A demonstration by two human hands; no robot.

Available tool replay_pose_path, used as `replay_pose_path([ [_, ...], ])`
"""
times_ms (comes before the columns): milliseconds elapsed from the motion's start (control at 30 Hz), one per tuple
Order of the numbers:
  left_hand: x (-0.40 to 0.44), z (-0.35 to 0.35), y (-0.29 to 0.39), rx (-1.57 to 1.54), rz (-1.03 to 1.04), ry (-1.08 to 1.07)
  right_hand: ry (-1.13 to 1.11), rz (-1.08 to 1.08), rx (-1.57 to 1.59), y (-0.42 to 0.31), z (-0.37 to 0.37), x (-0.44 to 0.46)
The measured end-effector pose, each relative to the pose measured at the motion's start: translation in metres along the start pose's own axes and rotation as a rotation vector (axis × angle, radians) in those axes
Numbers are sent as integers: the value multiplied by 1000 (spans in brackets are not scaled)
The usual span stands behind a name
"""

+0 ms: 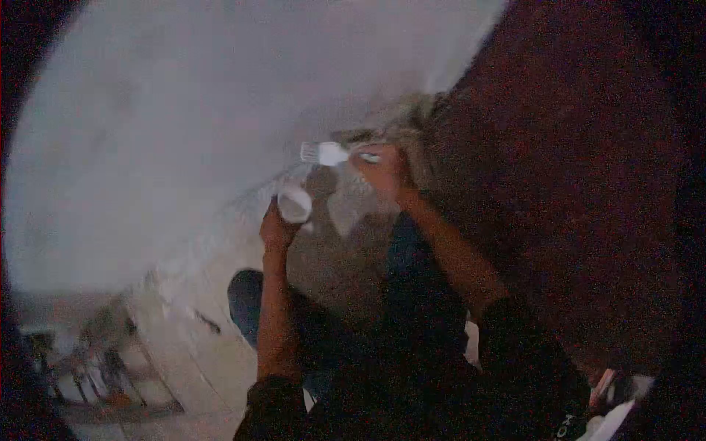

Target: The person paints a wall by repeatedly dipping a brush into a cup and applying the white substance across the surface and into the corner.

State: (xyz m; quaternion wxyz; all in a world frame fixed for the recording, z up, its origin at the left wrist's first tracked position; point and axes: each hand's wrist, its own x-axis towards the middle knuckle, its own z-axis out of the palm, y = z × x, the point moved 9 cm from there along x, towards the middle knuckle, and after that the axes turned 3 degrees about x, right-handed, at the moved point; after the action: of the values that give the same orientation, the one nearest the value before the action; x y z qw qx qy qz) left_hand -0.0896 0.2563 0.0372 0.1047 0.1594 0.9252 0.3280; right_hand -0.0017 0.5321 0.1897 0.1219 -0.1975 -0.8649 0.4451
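Observation:
My left hand [276, 229] is wrapped round a small white cup [296, 205], whose open mouth faces up toward me. Just beyond and to the right of it, my right hand [388, 170] grips the handle of a flat paintbrush [324, 153]. The brush's broad white head points left, close to the pale wall [176, 125] and above the cup, apart from it. The cup's contents cannot be made out in the dim light.
A dark reddish-brown surface [573, 169] fills the right side. Rough, darker material [419, 121] lies along the wall's base. My bent knee [246, 294] is below the left hand. A small dark object [208, 321] lies on the pale floor; blurred items [103, 378] stand at lower left.

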Motion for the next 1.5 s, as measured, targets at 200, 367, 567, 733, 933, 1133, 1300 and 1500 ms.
replay_pose_path([
  [200,-13,-39,9,-17,82,192,-191,-168,-93,-31,36,-40],
  [367,-19,-36,33,-120,281,125,-349,-135,-96,-31,72,-54],
  [567,-28,-34,48,-196,375,98,-310,-261,-157,-54,94,-66],
  [733,-28,-31,51,-287,416,123,-314,-362,-164,-51,115,-66],
  [933,-28,-37,55,-321,387,108,-314,-343,-197,-48,120,-60],
  [1133,-27,-34,48,-292,383,129,-189,-257,-82,-43,108,-55],
  [1300,-18,-36,46,-138,259,194,-126,7,112,-29,71,-34],
  [1500,-15,-21,54,-160,299,29,-132,169,213,-14,50,-35],
])
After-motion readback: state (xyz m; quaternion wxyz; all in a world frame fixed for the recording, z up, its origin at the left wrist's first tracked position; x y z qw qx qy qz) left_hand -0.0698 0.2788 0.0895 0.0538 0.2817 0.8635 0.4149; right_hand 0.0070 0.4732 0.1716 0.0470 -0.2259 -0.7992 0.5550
